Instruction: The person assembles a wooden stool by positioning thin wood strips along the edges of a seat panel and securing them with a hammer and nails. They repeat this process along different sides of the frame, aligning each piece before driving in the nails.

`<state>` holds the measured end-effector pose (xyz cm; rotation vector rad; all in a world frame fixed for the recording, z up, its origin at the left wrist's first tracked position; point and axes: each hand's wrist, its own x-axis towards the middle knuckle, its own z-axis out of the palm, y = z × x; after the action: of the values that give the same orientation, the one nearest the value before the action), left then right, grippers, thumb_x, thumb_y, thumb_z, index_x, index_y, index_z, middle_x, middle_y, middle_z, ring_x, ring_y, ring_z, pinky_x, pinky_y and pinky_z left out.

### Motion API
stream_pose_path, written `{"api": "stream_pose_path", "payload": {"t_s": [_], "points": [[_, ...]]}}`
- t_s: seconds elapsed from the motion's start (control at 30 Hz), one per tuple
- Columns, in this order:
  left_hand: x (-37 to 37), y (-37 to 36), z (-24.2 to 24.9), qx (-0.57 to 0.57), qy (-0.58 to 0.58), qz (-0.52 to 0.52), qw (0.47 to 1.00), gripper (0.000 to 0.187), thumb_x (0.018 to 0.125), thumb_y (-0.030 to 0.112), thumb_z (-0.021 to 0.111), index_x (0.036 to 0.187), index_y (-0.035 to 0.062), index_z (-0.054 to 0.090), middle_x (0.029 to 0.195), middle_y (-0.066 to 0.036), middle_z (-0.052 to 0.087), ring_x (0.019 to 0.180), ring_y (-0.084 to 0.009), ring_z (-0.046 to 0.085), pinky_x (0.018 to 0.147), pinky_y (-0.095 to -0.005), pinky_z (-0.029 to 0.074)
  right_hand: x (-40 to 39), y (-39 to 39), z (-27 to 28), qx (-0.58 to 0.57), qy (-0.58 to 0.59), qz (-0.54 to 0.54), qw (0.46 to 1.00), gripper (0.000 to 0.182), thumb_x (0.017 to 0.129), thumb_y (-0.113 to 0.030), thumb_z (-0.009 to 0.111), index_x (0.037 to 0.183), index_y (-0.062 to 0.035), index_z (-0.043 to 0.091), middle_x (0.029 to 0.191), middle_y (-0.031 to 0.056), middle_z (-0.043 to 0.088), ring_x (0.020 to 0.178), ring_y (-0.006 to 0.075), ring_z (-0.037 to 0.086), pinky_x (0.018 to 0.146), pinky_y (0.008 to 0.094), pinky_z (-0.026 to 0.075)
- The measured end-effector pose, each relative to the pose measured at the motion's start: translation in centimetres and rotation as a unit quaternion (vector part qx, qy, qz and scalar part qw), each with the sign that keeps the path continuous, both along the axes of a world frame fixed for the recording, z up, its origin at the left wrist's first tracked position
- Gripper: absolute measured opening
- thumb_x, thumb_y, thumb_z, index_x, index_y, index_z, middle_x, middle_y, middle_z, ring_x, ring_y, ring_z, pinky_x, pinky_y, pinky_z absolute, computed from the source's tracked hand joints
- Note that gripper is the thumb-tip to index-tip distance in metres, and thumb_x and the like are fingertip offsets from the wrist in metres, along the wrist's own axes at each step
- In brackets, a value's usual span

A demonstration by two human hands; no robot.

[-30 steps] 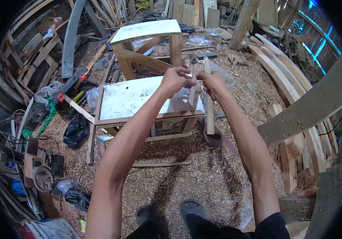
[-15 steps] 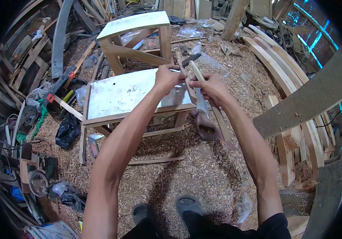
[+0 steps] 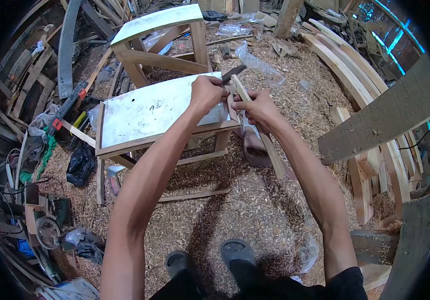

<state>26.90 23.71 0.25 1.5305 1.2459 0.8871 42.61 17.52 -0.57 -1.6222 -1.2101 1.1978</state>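
Note:
My right hand [image 3: 256, 108] is closed around a hammer with a pale wooden handle [image 3: 271, 149] and a dark metal head [image 3: 233, 74]. The hammer head is over the far right corner of a low wooden frame topped by a white panel [image 3: 147, 111]. At that panel's right edge, my left hand [image 3: 208, 95] is closed in a pinch, its fingertips by a wooden strip [image 3: 233, 111] along the edge. Whatever sits between those fingertips is too small or hidden to name. My right fingertips are close to the same strip.
Behind stands a second white-topped wooden frame [image 3: 160, 22]. A brown, curved object [image 3: 256, 150] lies under the hammer handle. Curved timbers [image 3: 342, 75] are stacked at the right, near a broad curved board [image 3: 380, 127]. A saw [image 3: 70, 107] leans at the left. Wood shavings cover the floor.
The view has shifted slightly, so the frames appear further left. Both hands stay close together at the panel's right edge, and the hammer remains in my right hand, tilted a little differently.

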Motion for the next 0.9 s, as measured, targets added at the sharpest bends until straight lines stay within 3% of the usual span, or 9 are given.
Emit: {"api": "stream_pose_path", "payload": {"t_s": [0.03,0.17,0.27,0.33,0.43,0.53,0.6,0.77,0.9], "points": [[0.0,0.0,0.0,-0.018,0.009,-0.012,1.0,0.039,0.072,0.01,0.078,0.105,-0.0086,0.067,0.094,-0.019,0.07,0.077,-0.0204,0.069,0.067,-0.031,0.055,0.0,-0.2,0.1,-0.001,0.001,0.0,1.0,0.018,0.075,-0.01,0.073,0.09,0.0005,0.069,0.061,0.0027,0.058,0.044,0.0096,0.047,0.041,0.0267,0.037],[0.0,-0.2,0.1,-0.021,0.024,-0.009,0.999,0.039,0.072,0.009,0.078,0.105,-0.0088,0.067,0.093,-0.018,0.07,0.074,-0.0201,0.069,0.063,-0.0304,0.055,0.2,-0.3,0.4,-0.001,0.006,0.002,1.0,0.021,0.075,-0.009,0.072,0.091,0.0025,0.068,0.06,0.0029,0.056,0.044,0.0094,0.046,0.04,0.0268,0.036],[0.2,-0.3,0.1,-0.022,0.023,-0.012,0.999,0.039,0.073,0.006,0.077,0.106,-0.0115,0.065,0.092,-0.019,0.07,0.074,-0.0213,0.069,0.062,-0.0305,0.056,0.2,-0.5,0.2,-0.002,0.003,-0.002,1.0,0.021,0.075,-0.01,0.072,0.091,0.0028,0.068,0.06,0.0026,0.056,0.044,0.0094,0.046,0.039,0.0268,0.037],[0.4,0.2,-0.9,-0.018,-0.048,-0.003,0.999,0.031,0.071,-0.004,0.073,0.097,-0.0167,0.063,0.083,-0.021,0.069,0.07,-0.0243,0.07,0.057,-0.0307,0.059,-0.1,-0.8,0.5,-0.002,0.003,-0.005,1.0,0.021,0.075,-0.01,0.072,0.091,0.0026,0.068,0.06,0.0024,0.056,0.044,0.0094,0.046,0.039,0.0268,0.037],[0.4,0.4,-1.6,-0.014,-0.07,-0.004,0.997,0.031,0.071,-0.004,0.072,0.097,-0.017,0.063,0.083,-0.022,0.069,0.07,-0.0245,0.07,0.056,-0.0312,0.058,0.1,-1.1,0.7,-0.014,-0.009,0.001,1.0,0.024,0.077,-0.009,0.072,0.099,0.0006,0.067,0.058,-0.002,0.049,0.043,0.0054,0.04,0.038,0.0231,0.031],[0.3,0.0,-1.2,-0.005,-0.041,0.001,0.999,0.032,0.07,-0.001,0.073,0.097,-0.0164,0.064,0.083,-0.022,0.069,0.07,-0.0244,0.07,0.057,-0.0316,0.058,0.1,-1.1,0.4,0.003,0.006,0.003,1.0,0.022,0.074,-0.011,0.073,0.091,0.0027,0.068,0.061,0.0027,0.056,0.045,0.0095,0.047,0.039,0.0268,0.039],[0.3,-0.1,-1.0,0.006,-0.021,0.007,1.0,0.033,0.069,0.0,0.073,0.097,-0.0158,0.064,0.082,-0.022,0.069,0.07,-0.0241,0.07,0.058,-0.0315,0.057,0.0,-1.1,0.4,-0.009,0.006,-0.004,1.0,0.025,0.078,-0.008,0.072,0.1,0.0011,0.067,0.059,-0.0016,0.05,0.043,0.0054,0.038,0.037,0.0239,0.031],[0.2,0.0,-1.3,0.045,0.026,0.021,0.998,0.036,0.067,0.004,0.074,0.097,-0.0138,0.066,0.08,-0.021,0.07,0.069,-0.0234,0.07,0.061,-0.0314,0.057,0.3,-0.9,0.3,-0.014,0.027,0.009,1.0,0.024,0.078,-0.007,0.071,0.1,0.0009,0.067,0.062,-0.0016,0.052,0.044,0.0054,0.038,0.038,0.0233,0.03],[0.0,0.0,-1.1,-0.006,0.009,0.001,1.0,0.039,0.068,0.004,0.075,0.101,-0.0134,0.064,0.085,-0.02,0.069,0.072,-0.0224,0.069,0.061,-0.0304,0.057,0.3,-1.0,0.7,-0.039,0.007,0.01,0.999,0.024,0.078,-0.007,0.071,0.1,0.0001,0.066,0.064,-0.0022,0.053,0.045,0.0049,0.038,0.039,0.0227,0.03]]}}
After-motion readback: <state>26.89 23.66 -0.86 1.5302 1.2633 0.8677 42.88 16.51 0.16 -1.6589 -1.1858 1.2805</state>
